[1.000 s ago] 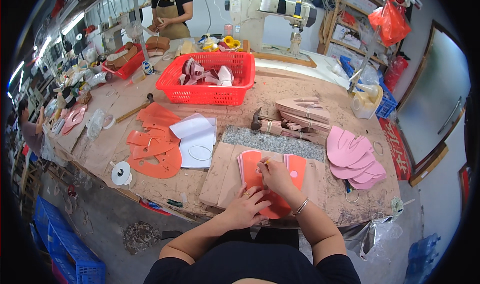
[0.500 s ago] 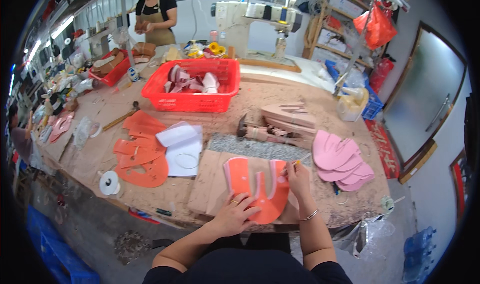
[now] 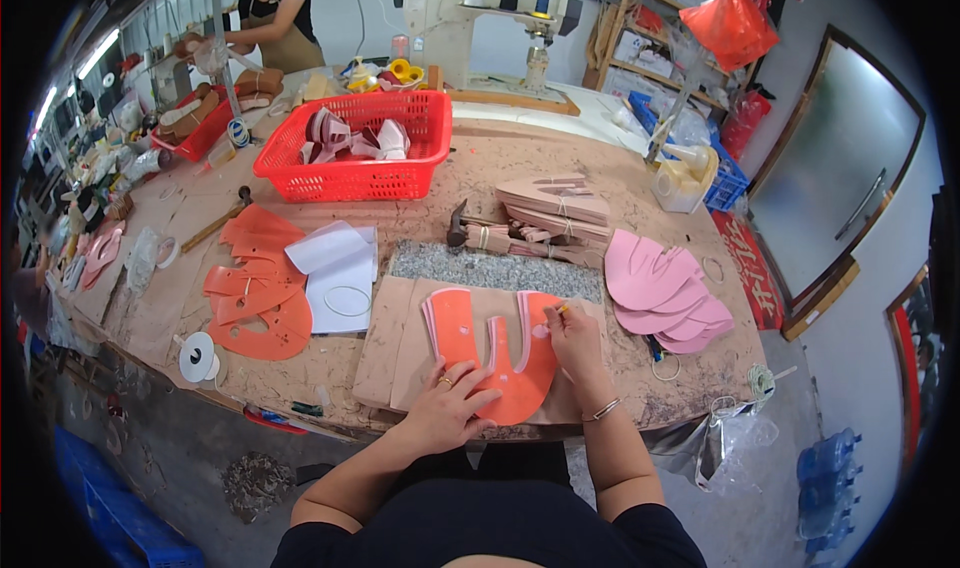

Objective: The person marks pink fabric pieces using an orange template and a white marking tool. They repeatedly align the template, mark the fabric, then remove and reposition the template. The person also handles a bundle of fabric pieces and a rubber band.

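Observation:
An orange cut template (image 3: 520, 380) with long curved slots lies over a pink piece of the same shape (image 3: 429, 320), whose edge shows along its left side and slots. Both rest on a tan board (image 3: 400, 343) at the table's near side. My left hand (image 3: 450, 405) lies on the orange template's lower left, fingers spread and pressing it down. My right hand (image 3: 580, 346) is closed in a pinch around a thin yellow-ended tool (image 3: 563, 309) at the template's upper right arm. The tool's tip is hidden by my fingers.
Pink cut pieces (image 3: 665, 288) are fanned out to the right; orange ones (image 3: 262, 288) and white paper (image 3: 340, 286) lie left. Beyond the board are a grey stone slab (image 3: 500, 268), a hammer (image 3: 457, 224), tied tan pieces (image 3: 560, 208), a red basket (image 3: 350, 180) and a sewing machine (image 3: 440, 33).
My view has shifted, so the table sits higher and further left. My hands keep about the same places on the template. The person behind the table now reaches to the left.

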Motion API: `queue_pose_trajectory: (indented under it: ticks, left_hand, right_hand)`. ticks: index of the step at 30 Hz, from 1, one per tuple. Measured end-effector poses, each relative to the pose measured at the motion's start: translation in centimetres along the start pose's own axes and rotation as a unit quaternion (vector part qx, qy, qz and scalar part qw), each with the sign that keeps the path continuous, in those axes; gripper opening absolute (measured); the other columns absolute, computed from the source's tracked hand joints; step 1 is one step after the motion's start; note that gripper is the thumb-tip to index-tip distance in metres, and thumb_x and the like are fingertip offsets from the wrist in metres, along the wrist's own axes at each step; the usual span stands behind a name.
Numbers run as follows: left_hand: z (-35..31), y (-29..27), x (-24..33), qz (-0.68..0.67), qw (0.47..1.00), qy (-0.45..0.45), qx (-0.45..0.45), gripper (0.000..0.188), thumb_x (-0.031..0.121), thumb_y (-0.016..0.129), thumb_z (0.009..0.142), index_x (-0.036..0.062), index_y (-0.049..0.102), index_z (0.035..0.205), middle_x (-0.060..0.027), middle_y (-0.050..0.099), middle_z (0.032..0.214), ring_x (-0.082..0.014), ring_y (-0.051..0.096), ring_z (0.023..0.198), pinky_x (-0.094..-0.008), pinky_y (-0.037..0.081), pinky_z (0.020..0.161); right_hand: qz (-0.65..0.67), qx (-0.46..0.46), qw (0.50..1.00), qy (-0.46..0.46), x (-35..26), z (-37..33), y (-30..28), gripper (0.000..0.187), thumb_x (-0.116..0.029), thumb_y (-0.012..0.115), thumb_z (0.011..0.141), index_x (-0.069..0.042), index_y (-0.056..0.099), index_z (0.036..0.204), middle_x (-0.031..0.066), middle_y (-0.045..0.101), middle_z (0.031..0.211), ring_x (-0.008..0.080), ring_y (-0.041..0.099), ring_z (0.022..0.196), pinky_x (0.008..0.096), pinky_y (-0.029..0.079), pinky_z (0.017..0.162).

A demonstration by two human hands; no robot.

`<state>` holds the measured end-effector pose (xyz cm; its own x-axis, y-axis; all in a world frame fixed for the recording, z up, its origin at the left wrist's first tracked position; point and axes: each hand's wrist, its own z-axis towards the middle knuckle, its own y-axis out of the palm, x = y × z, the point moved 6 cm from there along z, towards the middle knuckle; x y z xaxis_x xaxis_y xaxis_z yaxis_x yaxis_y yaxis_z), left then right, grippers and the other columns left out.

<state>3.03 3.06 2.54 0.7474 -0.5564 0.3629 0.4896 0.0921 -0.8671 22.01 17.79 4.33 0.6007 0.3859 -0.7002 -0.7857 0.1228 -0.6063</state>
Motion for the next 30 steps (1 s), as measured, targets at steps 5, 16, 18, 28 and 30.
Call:
queue_pose_trajectory:
  ticks: [5,16,18,28,30]
  left_hand:
    - [0.0,0.2,-0.1,-0.004,1.0,-0.001,0.003,0.048,0.042,0.071,0.085,0.0168,0.063,0.124,-0.0088,0.05,0.142,-0.0312,0.04,0.136,-0.0603,0.02,0.115]
    - [-0.7,0.5,-0.1,0.021,1.0,0.009,0.006,0.057,0.041,0.076,0.079,0.0177,0.061,0.129,-0.0084,0.045,0.151,-0.0307,0.037,0.141,-0.0585,0.018,0.117]
    - [-0.7,0.3,0.1,0.021,1.0,-0.001,0.012,0.057,0.041,0.076,0.079,0.0181,0.061,0.129,-0.0084,0.045,0.151,-0.0303,0.037,0.14,-0.0581,0.018,0.117]
    - [0.0,0.1,0.3,0.016,0.999,-0.02,0.02,0.048,0.048,0.069,0.085,0.0188,0.065,0.122,-0.0073,0.051,0.144,-0.0292,0.04,0.138,-0.0582,0.021,0.115]
    - [0.0,0.1,0.3,0.013,1.0,-0.018,0.021,0.048,0.048,0.07,0.084,0.0187,0.065,0.122,-0.0074,0.051,0.144,-0.0297,0.04,0.137,-0.0584,0.021,0.115]
  right_hand:
    - [0.024,-0.042,0.998,0.037,-0.8,-0.4,0.1,0.026,-0.024,0.064,0.097,0.001,0.066,0.09,0.0153,0.068,0.075,0.0241,0.065,0.065,0.0348,0.048,0.06]
    - [0.282,0.065,0.954,0.078,0.4,-3.8,-3.1,0.025,-0.018,0.054,0.104,0.001,0.068,0.099,0.0021,0.063,0.075,0.0067,0.054,0.066,0.0222,0.045,0.066]
    - [0.349,-0.071,0.929,0.105,-1.7,-5.6,-0.7,0.024,-0.017,0.055,0.103,0.001,0.069,0.099,0.0038,0.066,0.076,0.0091,0.061,0.071,0.0249,0.05,0.068]
    - [0.106,-0.13,0.985,-0.025,-5.3,-6.7,1.8,0.016,-0.011,0.059,0.099,0.001,0.069,0.095,0.0122,0.07,0.078,0.0199,0.069,0.07,0.0309,0.053,0.064]
    - [0.083,-0.138,0.986,-0.039,-5.5,-6.6,1.8,0.015,-0.009,0.058,0.099,0.001,0.069,0.096,0.0115,0.07,0.079,0.0188,0.069,0.071,0.0301,0.054,0.065]
